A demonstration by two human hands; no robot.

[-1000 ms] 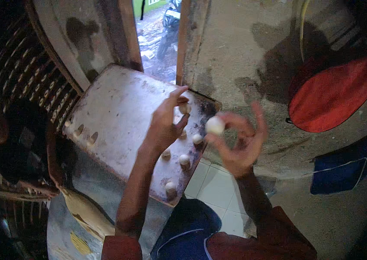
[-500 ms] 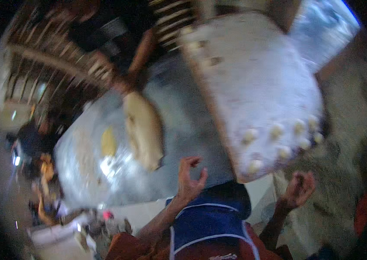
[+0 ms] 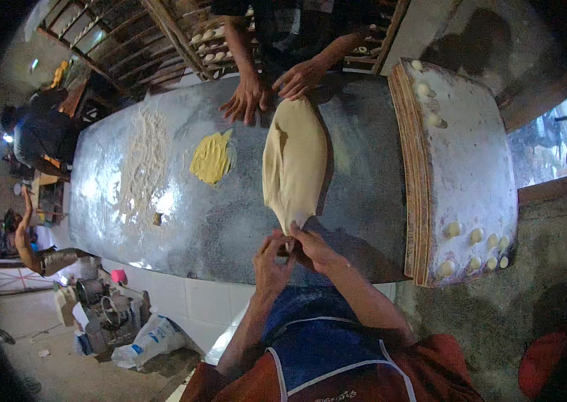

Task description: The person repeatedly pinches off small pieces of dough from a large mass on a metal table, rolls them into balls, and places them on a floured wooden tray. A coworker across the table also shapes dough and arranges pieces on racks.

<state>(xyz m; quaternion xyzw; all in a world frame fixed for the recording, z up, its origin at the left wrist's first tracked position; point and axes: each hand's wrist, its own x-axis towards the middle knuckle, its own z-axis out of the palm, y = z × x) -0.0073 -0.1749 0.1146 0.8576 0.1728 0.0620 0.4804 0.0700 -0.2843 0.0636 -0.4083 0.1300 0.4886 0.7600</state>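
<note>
Head view. A long, pale mass of dough [image 3: 299, 151] lies crosswise on the table [image 3: 370, 167], right of the middle, its narrow tip drawn toward the near edge. There the right hand [image 3: 318, 249] is clamped on the tip, thumb uppermost. The left hand [image 3: 272, 266] meets it with fingers curled; whether it grips the dough or merely rests against it cannot be told. The lengthwise lie presumably keeps one thin end within reach, and gripping only that end probably leaves the bulk undisturbed. A co-worker [image 3: 283, 40] stands at the far edge, one palm flat on the table, the other hand at the dough's far end, perhaps to steady it. Left of the dough lie a yellow smear [image 3: 211, 159] and, toward the table's left end, a whitish streaked patch [image 3: 144, 154]. Stacked boards [image 3: 471, 157] occupy the right end. On the top board, dough balls [image 3: 454, 229] sit spaced along the near edge, seemingly to prevent sticking; others sit near its far left corner.
</note>
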